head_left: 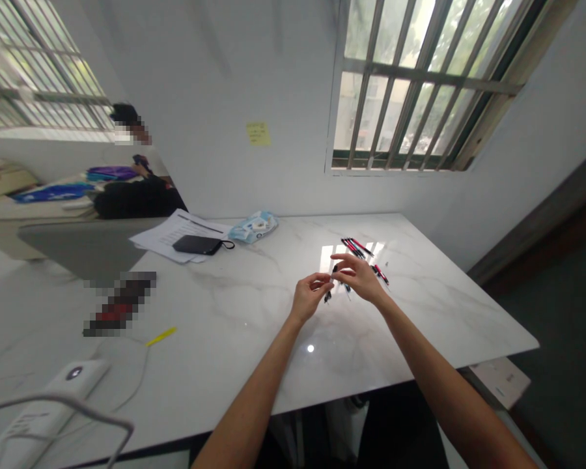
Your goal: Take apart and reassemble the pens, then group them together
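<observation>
My left hand (pixel 312 297) is closed in a pinch above the marble-patterned table (pixel 244 299). My right hand (pixel 360 276) meets it fingertip to fingertip, its thumb and index finger pinching too. Between them is a small pen part (pixel 335 268), black at one end and pale below, mostly covered by the fingers. A short dark piece (pixel 327 297) shows just under the left fingertips; whether it is held or lies on the table I cannot tell. Beyond the right hand lie several red and black pens (pixel 355 247), with another red-and-black pen piece (pixel 381 274) closer to its wrist.
Papers (pixel 176 228), a black pouch (pixel 198 245) and a blue-white wipes packet (pixel 254 227) lie toward the back. A yellow strip (pixel 161 336) and a white power strip (pixel 53 410) with a cable are on the left. A person (pixel 144 176) sits beyond the table.
</observation>
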### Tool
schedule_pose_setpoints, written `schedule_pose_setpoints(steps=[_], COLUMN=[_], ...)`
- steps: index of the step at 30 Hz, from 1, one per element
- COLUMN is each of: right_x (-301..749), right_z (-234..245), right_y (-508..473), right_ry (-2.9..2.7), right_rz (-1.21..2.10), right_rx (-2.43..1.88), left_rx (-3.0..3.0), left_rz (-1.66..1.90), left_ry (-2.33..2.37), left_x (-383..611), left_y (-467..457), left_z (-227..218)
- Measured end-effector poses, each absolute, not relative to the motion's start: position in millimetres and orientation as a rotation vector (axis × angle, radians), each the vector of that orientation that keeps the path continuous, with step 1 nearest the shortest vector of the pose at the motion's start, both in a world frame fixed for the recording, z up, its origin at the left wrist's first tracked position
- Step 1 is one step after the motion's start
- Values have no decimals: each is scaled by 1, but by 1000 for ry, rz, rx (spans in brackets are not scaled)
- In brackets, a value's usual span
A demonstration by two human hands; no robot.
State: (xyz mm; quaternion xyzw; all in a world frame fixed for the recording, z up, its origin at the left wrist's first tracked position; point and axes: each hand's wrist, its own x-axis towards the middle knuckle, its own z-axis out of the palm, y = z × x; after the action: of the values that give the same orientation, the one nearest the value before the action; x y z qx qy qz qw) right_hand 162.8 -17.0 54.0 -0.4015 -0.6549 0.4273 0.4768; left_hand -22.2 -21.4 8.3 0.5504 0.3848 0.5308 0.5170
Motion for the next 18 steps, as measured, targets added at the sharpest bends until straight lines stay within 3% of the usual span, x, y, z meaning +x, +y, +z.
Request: schedule_pose_setpoints(steps=[18], right_x=[162], right_z=[45], right_y=[-19], right_ry=[-1576], right_rz=[1130], right_rx=[-910], left_rx=[1308], left_rz=[1266], left_ry=[892], left_x=[-18], left_y=[-21], left_z=[3])
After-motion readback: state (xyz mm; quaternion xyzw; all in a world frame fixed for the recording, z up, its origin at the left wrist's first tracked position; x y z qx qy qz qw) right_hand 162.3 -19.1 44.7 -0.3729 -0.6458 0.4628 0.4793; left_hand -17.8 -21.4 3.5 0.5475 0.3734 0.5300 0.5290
